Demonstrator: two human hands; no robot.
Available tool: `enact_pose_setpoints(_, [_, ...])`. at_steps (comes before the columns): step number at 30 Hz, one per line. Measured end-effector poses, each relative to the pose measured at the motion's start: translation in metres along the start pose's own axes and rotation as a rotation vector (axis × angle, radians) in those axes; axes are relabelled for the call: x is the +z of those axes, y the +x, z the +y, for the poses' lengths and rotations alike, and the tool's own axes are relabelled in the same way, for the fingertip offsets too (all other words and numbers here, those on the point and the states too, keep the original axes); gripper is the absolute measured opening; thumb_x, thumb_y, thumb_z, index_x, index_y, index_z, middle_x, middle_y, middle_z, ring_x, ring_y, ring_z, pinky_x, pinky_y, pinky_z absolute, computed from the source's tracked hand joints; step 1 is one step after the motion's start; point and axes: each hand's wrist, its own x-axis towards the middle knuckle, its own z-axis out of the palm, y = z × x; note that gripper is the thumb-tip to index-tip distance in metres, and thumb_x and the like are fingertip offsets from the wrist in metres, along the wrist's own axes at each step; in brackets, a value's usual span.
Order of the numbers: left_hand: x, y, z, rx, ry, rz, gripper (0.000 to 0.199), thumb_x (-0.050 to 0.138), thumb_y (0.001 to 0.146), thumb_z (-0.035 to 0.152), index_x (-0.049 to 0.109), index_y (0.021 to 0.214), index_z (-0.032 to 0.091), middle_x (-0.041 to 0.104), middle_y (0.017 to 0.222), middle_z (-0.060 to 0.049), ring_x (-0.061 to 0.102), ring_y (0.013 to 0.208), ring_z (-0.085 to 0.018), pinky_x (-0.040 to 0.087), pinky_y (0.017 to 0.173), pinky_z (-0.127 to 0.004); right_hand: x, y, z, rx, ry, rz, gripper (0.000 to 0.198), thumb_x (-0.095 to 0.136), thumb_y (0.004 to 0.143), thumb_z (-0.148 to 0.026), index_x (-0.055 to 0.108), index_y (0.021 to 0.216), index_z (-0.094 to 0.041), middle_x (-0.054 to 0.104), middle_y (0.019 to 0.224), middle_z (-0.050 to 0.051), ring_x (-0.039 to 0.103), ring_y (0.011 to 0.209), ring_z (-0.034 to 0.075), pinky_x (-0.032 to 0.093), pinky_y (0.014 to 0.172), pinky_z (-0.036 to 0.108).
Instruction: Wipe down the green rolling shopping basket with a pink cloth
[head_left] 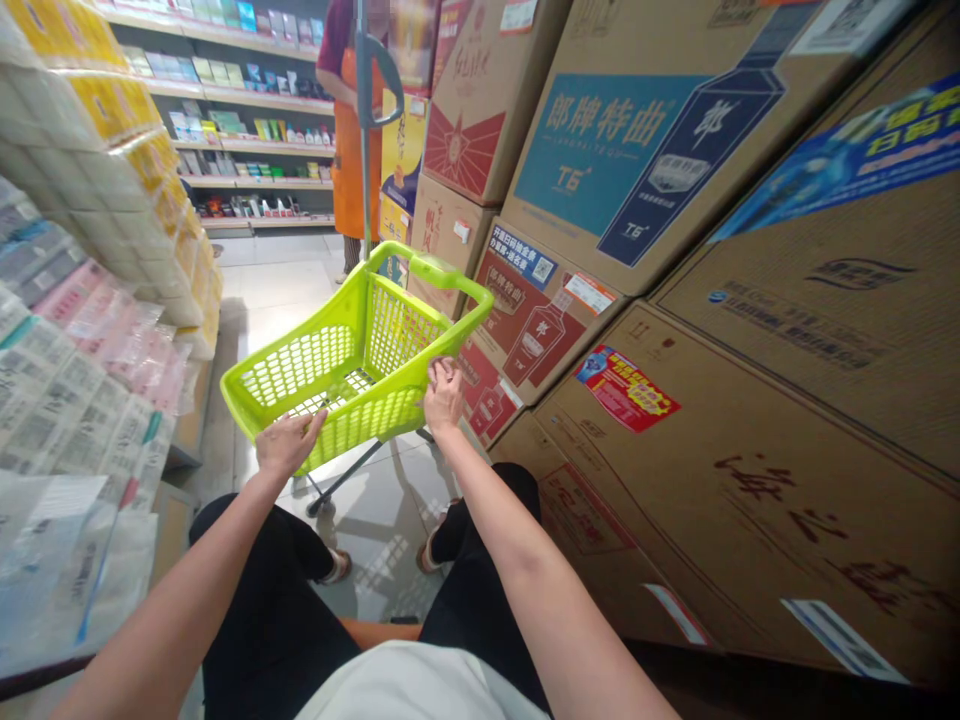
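Note:
A lime-green plastic shopping cart (pixel 337 425) stands side-on in front of me, its slotted basket holding nothing that I can see. My left hand (pixel 289 442) is closed on the near rim toward the basket's left end, with the thumb side over the edge. Farther right, my right hand (pixel 444 392) has its fingers curled on the rim just below the cart's raised handle (pixel 439 272). Both hands' undersides are partly hidden. The cart's dark legs and a wheel show beneath, between my feet.
Large cartons (pixel 645 150) are stacked along the right. Wrapped tissue packs (pixel 97 160) pile up on the left. Beyond the cart stands a person in an orange apron (pixel 352 160) by a grey upright pole (pixel 365 150). Shelves of small goods (pixel 255 95) line the back.

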Motion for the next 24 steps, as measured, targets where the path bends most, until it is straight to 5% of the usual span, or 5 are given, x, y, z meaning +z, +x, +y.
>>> enact_pose_setpoints(7, [-0.011, 0.015, -0.032, -0.024, 0.026, -0.082, 0.07, 0.021, 0.094, 0.072, 0.078, 0.109, 0.034, 0.076, 0.116, -0.005, 0.064, 0.118, -0.029, 0.042, 0.074, -0.031, -0.009, -0.032, -0.011, -0.396, -0.065, 0.013, 0.04, 0.05, 0.101, -0.022, 0.062, 0.139, -0.032, 0.062, 0.121, 0.011, 0.056, 0.107, 0.02, 0.05, 0.088, 0.026])
enact_pose_setpoints(15, [-0.02, 0.014, -0.057, -0.054, 0.032, -0.113, 0.071, 0.026, 0.092, 0.074, 0.078, 0.115, 0.031, 0.078, 0.107, -0.008, 0.068, 0.102, -0.031, 0.042, 0.071, -0.032, -0.029, 0.0, -0.011, -0.056, -0.017, 0.224, 0.037, 0.044, 0.105, -0.029, 0.065, 0.135, -0.027, 0.057, 0.125, 0.014, 0.051, 0.113, 0.023, 0.049, 0.094, 0.033])
enact_pose_setpoints(21, [-0.02, 0.014, -0.068, -0.053, -0.039, -0.104, 0.064, 0.033, 0.09, 0.071, 0.08, 0.107, 0.03, 0.078, 0.105, -0.006, 0.068, 0.099, -0.03, 0.045, 0.075, -0.033, -0.014, -0.032, -0.037, -0.252, -0.017, 0.071, 0.039, 0.045, 0.104, -0.028, 0.062, 0.139, -0.028, 0.06, 0.116, 0.014, 0.052, 0.103, 0.022, 0.051, 0.087, 0.03])
enact_pose_setpoints(24, [-0.017, 0.006, -0.063, -0.012, -0.011, -0.009, 0.061, 0.033, 0.093, 0.067, 0.079, 0.093, 0.028, 0.078, 0.099, -0.006, 0.067, 0.102, -0.027, 0.045, 0.094, -0.037, -0.024, -0.021, -0.024, -0.152, -0.014, 0.115, 0.04, 0.045, 0.103, -0.027, 0.06, 0.14, -0.027, 0.058, 0.119, 0.014, 0.052, 0.108, 0.023, 0.051, 0.089, 0.031])
